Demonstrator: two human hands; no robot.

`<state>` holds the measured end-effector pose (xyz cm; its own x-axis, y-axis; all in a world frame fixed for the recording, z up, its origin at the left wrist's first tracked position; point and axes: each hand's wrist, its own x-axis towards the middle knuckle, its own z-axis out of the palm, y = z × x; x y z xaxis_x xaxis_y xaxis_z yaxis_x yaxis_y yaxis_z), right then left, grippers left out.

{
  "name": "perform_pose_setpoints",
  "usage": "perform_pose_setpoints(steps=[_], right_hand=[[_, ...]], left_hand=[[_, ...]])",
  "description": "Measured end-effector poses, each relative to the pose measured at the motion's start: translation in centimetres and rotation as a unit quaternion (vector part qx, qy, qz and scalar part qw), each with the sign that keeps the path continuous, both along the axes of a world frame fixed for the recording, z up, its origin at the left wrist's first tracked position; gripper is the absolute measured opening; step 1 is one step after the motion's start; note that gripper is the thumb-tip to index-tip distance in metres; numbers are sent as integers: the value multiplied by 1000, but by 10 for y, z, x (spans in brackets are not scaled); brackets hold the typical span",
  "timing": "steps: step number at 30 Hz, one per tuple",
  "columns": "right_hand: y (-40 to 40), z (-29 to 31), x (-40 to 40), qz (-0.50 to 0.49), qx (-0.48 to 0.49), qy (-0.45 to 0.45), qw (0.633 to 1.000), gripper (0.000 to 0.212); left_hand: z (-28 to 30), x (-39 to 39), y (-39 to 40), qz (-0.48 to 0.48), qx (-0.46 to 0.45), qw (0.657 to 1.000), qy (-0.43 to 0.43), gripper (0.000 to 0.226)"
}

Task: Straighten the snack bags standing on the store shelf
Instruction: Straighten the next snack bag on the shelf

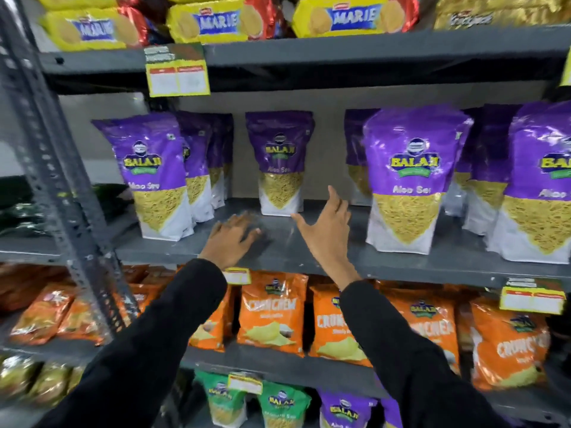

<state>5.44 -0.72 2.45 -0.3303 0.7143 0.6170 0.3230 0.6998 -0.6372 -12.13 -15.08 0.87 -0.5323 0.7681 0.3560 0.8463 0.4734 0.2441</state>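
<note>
Purple snack bags stand on the grey middle shelf [278, 245]. One purple bag [279, 162] stands alone far back in the middle gap. A left front bag [157, 177] heads a row of several, and a right front bag [408, 180] stands near the shelf edge, with another purple bag [540, 183] at the far right. My left hand [230, 239] lies flat on the bare shelf, palm down, fingers spread, holding nothing. My right hand [329, 230] hovers open just in front of the back bag, fingers apart, touching no bag.
A perforated grey upright post [55, 168] runs down the left. Yellow biscuit packs [213, 21] fill the shelf above, with a yellow price tag [177, 72] hanging from its edge. Orange chip bags [272, 313] stand on the shelf below.
</note>
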Motion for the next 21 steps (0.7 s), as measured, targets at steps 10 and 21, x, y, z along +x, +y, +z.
perform_pose_setpoints(steps=[10,21], right_hand=[[4,20,-154,-38,-146,-26,988,121],[12,19,-207,-123,-156,-30,980,141]], left_hand=[[-1,-87,-14,-72,-78,994,14,60],[-12,-96,-3,-98,-169,981,3,58]])
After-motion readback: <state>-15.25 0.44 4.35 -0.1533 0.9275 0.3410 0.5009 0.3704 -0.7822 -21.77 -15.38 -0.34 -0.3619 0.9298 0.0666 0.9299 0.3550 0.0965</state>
